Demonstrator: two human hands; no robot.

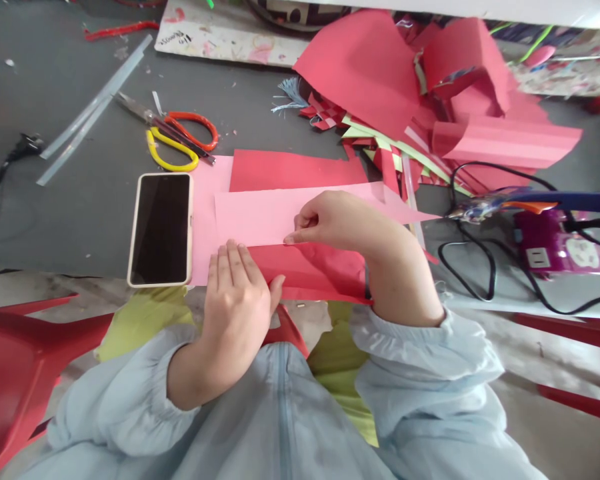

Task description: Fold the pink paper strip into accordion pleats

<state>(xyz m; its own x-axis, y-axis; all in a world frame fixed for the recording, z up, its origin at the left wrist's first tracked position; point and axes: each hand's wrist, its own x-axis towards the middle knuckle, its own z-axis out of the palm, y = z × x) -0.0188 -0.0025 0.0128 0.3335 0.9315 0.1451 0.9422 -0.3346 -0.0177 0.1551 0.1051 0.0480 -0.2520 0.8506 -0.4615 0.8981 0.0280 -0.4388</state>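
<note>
A long light-pink paper strip (260,215) lies over red paper (300,170) and a wider pink sheet (203,233) at the table's front edge. The strip tapers to a point on the right. My right hand (347,220) is bent over the strip, fingers curled and thumb pressed at its near edge, pinching the paper there. With fingers stretched flat and thumb apart, my left hand (237,303) rests on the papers just below the strip's left part. My right forearm hides some of the red paper.
Left of the papers lie a phone (161,230), scissors (173,137) and clear sticks (95,110). Red paper pieces (370,73) are heaped at the back right. A blue glue gun (520,200), black cables (493,267) and a purple power socket (555,247) occupy the right.
</note>
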